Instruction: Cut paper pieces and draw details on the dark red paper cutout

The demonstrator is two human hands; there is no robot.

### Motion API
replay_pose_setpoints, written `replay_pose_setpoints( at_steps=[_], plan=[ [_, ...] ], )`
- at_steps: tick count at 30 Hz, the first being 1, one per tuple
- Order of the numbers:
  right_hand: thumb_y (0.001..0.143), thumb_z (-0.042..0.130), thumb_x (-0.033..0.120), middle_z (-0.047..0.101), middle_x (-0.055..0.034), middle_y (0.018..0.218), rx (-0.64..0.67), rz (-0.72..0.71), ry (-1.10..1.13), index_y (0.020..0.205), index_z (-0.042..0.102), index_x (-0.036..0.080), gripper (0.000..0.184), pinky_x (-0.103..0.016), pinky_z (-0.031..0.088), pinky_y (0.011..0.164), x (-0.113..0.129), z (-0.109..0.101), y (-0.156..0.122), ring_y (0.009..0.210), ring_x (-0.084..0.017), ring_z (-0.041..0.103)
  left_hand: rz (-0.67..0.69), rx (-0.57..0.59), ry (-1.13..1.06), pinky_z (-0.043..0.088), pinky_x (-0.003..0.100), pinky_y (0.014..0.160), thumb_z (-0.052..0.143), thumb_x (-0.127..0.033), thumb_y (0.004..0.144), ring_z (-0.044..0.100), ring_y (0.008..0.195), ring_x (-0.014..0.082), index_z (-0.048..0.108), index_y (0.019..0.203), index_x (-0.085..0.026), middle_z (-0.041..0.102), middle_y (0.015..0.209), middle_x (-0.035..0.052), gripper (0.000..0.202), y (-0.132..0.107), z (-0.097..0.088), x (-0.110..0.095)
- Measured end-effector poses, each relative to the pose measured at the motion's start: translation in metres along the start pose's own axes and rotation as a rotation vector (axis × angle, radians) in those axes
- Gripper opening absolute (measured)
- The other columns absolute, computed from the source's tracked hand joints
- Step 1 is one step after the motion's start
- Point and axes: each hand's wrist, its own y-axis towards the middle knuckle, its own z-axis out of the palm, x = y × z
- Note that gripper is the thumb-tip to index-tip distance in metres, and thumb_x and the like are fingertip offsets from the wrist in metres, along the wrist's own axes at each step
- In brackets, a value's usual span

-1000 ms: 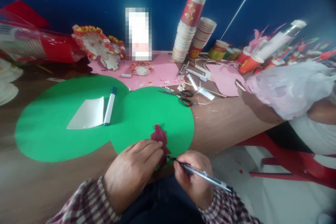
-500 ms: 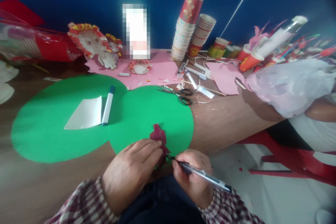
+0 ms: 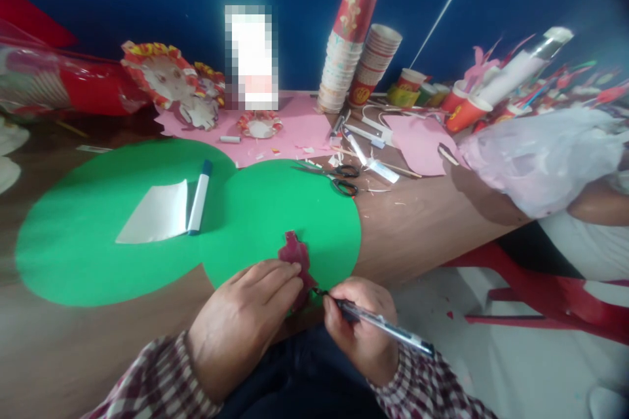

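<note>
My left hand (image 3: 248, 311) lies flat with its fingers stretched out, pressing a small maroon paper cutout (image 3: 295, 250) down on the green paper (image 3: 255, 209). The fingers hide part of the cutout. Close by on the right, my right hand (image 3: 366, 317) is closed around a black-and-clear pen (image 3: 388, 326). The pen's tip rests at the lower right edge of the cutout. On the green paper's left lobe lie a white sheet of paper (image 3: 156, 215) and a blue-and-white marker (image 3: 200, 200).
Black-handled scissors (image 3: 344, 180) lie at the green paper's far edge. Behind are pink paper (image 3: 295, 124), stacked paper cups (image 3: 344, 46) and a paper-plate craft (image 3: 157, 78). At right are a plastic bag (image 3: 545, 157), a person's arm (image 3: 602, 201) and a red chair (image 3: 531, 308).
The view has shifted slightly. My right hand and the pen tip have moved very little along the cutout's edge; my left hand stays on it.
</note>
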Motion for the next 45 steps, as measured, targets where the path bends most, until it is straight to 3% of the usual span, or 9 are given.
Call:
replay_pose_setpoints(
  at_steps=[9,45],
  plan=[
    [0.080,0.057,0.019,0.060,0.0004,0.059,-0.022,-0.006,0.001,0.073,0.055,0.019,0.007,-0.024,0.042,0.056,0.0015,0.0000,0.0012,0.055,-0.013,0.057,-0.022,0.062,-0.033,0.051,0.041,0.082,0.036,-0.024,0.092,0.054,0.104,0.0233,0.059,0.110,-0.019,0.061,0.114,0.0072,0.029,-0.0028,0.0021,0.0006],
    [0.081,0.056,0.021,0.060,-0.0002,0.062,-0.031,-0.009,-0.018,0.076,0.054,0.020,0.005,-0.023,0.046,0.056,-0.0055,0.0005,-0.0027,0.057,-0.013,0.059,0.016,0.044,-0.001,0.052,0.041,0.079,0.039,-0.024,0.091,0.055,0.104,0.0239,0.060,0.111,-0.022,0.061,0.113,0.0080,0.029,-0.0032,0.0024,0.0016]
  ],
)
